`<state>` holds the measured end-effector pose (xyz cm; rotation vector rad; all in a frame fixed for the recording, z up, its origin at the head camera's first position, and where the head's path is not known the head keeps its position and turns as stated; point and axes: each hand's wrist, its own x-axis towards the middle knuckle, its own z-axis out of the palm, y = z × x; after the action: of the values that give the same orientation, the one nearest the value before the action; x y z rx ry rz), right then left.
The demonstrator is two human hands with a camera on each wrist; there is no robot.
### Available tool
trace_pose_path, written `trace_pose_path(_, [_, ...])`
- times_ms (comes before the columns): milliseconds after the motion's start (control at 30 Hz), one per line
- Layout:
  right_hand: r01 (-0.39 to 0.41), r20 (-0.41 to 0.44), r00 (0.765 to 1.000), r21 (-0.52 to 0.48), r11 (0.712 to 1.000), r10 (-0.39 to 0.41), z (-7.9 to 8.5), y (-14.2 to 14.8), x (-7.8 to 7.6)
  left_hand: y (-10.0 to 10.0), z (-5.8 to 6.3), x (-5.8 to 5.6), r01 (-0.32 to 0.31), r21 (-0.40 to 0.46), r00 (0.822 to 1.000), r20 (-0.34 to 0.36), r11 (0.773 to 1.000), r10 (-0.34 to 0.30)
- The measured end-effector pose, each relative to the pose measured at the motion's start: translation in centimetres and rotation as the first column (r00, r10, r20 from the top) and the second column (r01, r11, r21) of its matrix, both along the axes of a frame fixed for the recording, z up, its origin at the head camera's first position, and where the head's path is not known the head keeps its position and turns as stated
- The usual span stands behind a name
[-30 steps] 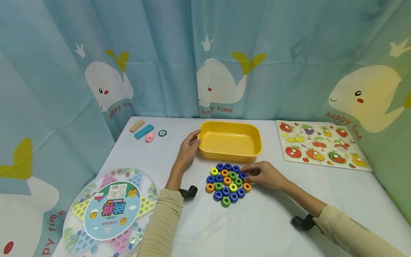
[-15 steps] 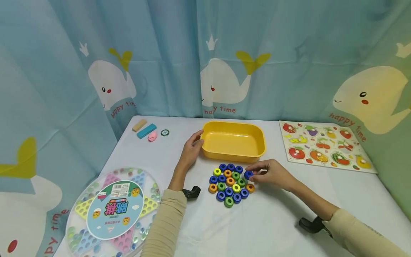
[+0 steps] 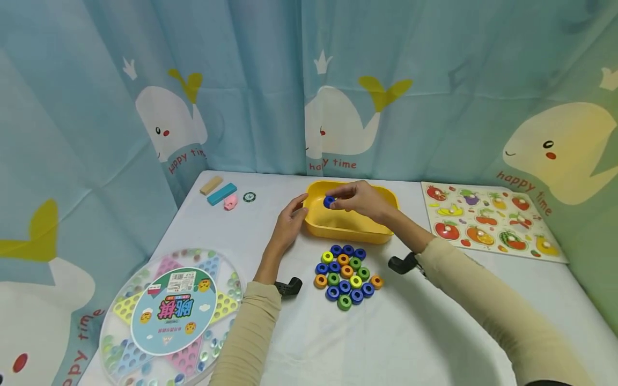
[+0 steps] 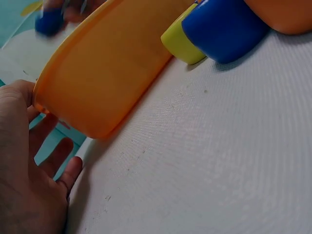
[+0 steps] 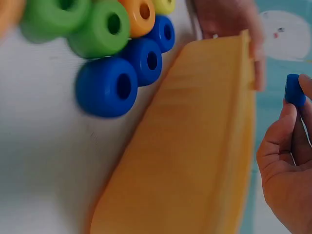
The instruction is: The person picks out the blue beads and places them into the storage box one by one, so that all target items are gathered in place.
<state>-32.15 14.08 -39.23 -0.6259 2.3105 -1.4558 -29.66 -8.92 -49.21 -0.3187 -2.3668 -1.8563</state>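
A yellow plastic tub (image 3: 347,234) stands at the back of the table. My left hand (image 3: 288,222) holds its left end by the rim, the lower fingers (image 4: 58,155) spread below the rim. My right hand (image 3: 364,202) is over the tub, pinching a blue ring bead (image 3: 329,202) between thumb and fingertips. In the right wrist view that blue bead (image 5: 294,90) shows beyond the tub's rim. In front of the tub lies a cluster of several ring beads: blue (image 3: 332,293), green (image 3: 344,303), orange (image 3: 376,281) and yellow (image 3: 327,257).
A round marble board game (image 3: 174,311) lies at the front left. Back left are a tan block (image 3: 211,185), a blue block (image 3: 222,194), a pink pig figure (image 3: 230,202) and a round chip (image 3: 249,197). A fruit puzzle board (image 3: 492,220) lies back right, before a curtain (image 3: 251,96).
My right hand has picked a blue ring bead from the right side of the cluster and carried it up and left over the tub. My left hand stays at the tub's rim.
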Motion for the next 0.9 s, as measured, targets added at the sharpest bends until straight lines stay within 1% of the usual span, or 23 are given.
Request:
trace_pose_path(100, [-0.011, 0.065, 0.998, 0.01, 1.0, 0.01, -1.6, -1.6, -2.1, 0.0, 0.1, 0.0, 0.001, 0.001, 1.0, 0.015, 1.0, -0.001])
trace_pose_path(233, [-0.005, 0.104, 0.995, 0.052, 0.999, -0.001, -3.5, -2.7, -3.7, 0.0, -0.1, -0.1, 0.003, -0.004, 1.0, 0.02, 1.0, -0.002])
trace_pose_path(300, [-0.021, 0.102, 0.995, 0.08, 0.997, 0.013, -4.3, -2.9, -4.1, 0.0, -0.2, -0.2, -0.001, -0.009, 1.0, 0.015, 1.0, 0.002])
trace_pose_path(400, [-0.075, 0.089, 0.994, 0.125, 0.989, 0.064, -5.2, -3.3, -4.5, -0.1, -0.4, -0.2, -0.009, -0.014, 1.0, 0.0, 1.0, 0.009])
trace_pose_path(500, [-0.11, 0.086, 0.992, 0.174, 0.979, 0.097, -5.7, -3.2, -4.5, 0.1, -0.6, -0.2, -0.006, -0.012, 1.0, -0.002, 1.0, 0.006])
trace_pose_path(633, [-0.111, 0.078, 0.992, 0.216, 0.97, 0.096, -5.8, -3.3, -4.3, 0.3, -0.6, -0.1, -0.007, -0.009, 1.0, -0.008, 1.0, 0.007])
trace_pose_path(767, [-0.111, 0.086, 0.992, 0.223, 0.968, 0.094, -5.3, -3.3, -4.4, 0.3, -0.4, -0.1, -0.014, -0.012, 1.0, -0.015, 1.0, 0.013])
trace_pose_path(833, [-0.1, 0.088, 0.993, 0.21, 0.973, 0.083, -4.7, -3.1, -4.2, 0.1, -0.4, -0.2, -0.014, -0.016, 1.0, -0.015, 1.0, 0.014])
trace_pose_path(900, [-0.07, 0.084, 0.995, 0.173, 0.982, 0.056, -3.4, -2.6, -3.8, -0.1, -0.2, -0.3, -0.014, -0.016, 1.0, -0.017, 1.0, 0.014])
